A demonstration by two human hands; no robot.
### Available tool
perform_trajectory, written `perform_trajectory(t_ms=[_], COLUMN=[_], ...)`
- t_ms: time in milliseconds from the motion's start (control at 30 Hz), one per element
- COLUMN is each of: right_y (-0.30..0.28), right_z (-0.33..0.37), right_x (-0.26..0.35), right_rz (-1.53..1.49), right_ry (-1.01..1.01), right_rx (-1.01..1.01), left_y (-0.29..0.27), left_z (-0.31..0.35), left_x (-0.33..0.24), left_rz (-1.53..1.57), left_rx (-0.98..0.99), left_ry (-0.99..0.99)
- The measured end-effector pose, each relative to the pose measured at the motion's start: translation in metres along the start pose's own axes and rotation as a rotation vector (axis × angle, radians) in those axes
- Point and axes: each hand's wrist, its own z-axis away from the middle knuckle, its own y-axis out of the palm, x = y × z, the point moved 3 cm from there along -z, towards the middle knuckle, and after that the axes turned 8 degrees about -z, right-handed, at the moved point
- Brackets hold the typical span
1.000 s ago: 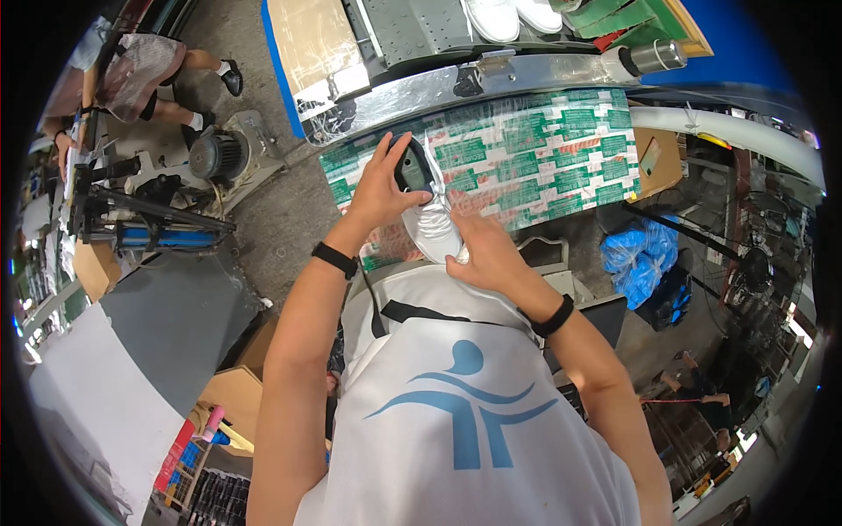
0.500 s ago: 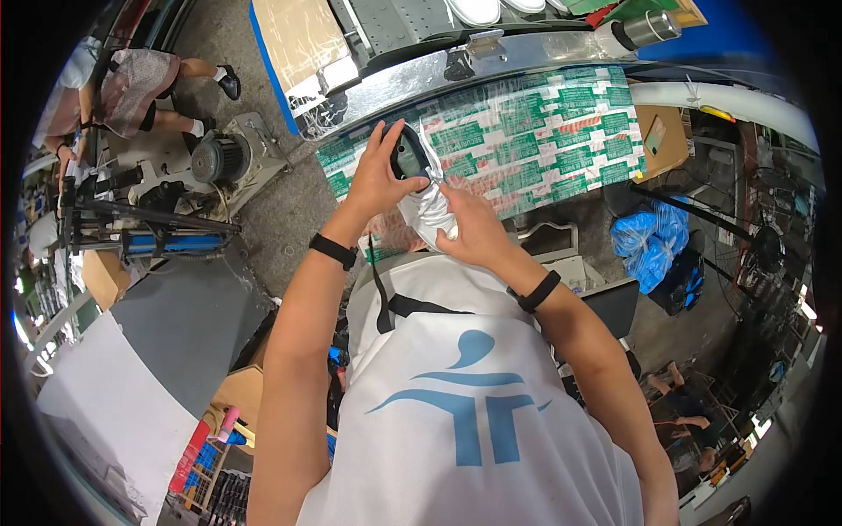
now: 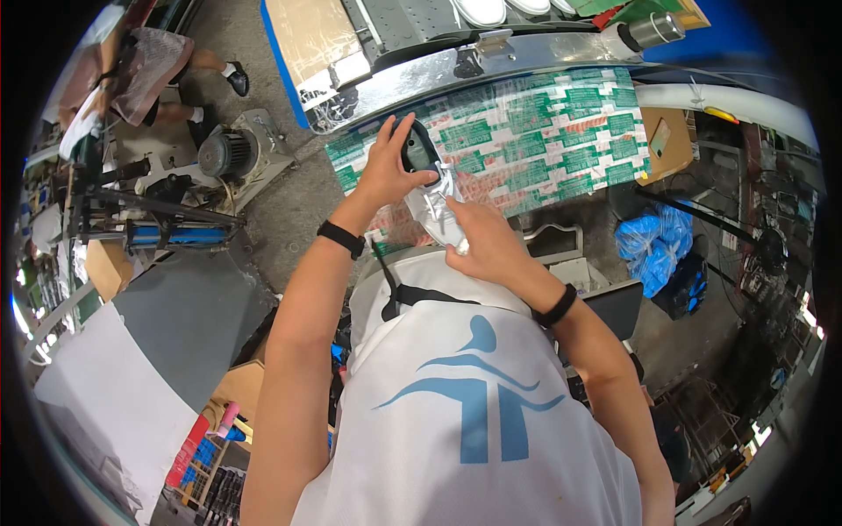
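A white lace-up sneaker (image 3: 431,213) with a dark lining lies on the green-and-white patterned surface in front of me, toe toward my body. My left hand (image 3: 386,168) grips its side by the collar, with fingers along the heel end and the thumb at the top of the lacing. Loose lace ends (image 3: 447,180) stick up beside the tongue. At the toe end, my right hand (image 3: 488,237) holds the sneaker's right side, index finger by the lower lacing and thumb near the toe tip. Its other fingers are curled and partly hidden.
A metal-edged conveyor (image 3: 421,81) carrying several white shoes (image 3: 481,10) runs behind the patterned work surface (image 3: 544,131). A motor (image 3: 226,154) stands on the left, near another person's legs. Blue plastic bags (image 3: 653,241) and a cardboard box (image 3: 671,145) sit at right.
My right hand has slid from the upper lacing down toward the toe, and lace ends now show above it. My left hand keeps its hold. The person at far left has shifted.
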Motion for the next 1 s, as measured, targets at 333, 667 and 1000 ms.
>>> perform_trajectory(t_ms=[333,667,1000], right_y=[0.048,-0.002,-0.004], right_z=[-0.025,-0.012,-0.014], right_x=[-0.010,-0.016,-0.040], right_rz=[-0.244,-0.006,-0.242], right_ry=[0.146,0.078,0.265], right_rx=[0.043,0.102,0.017], left_y=[0.004,0.004,-0.012], left_z=[-0.003,-0.005,-0.002], left_x=[0.000,0.007,-0.002], left_rz=[-0.001,-0.054,0.089], left_rx=[0.033,0.025,0.021], left_ry=[-0.062,-0.024,-0.043])
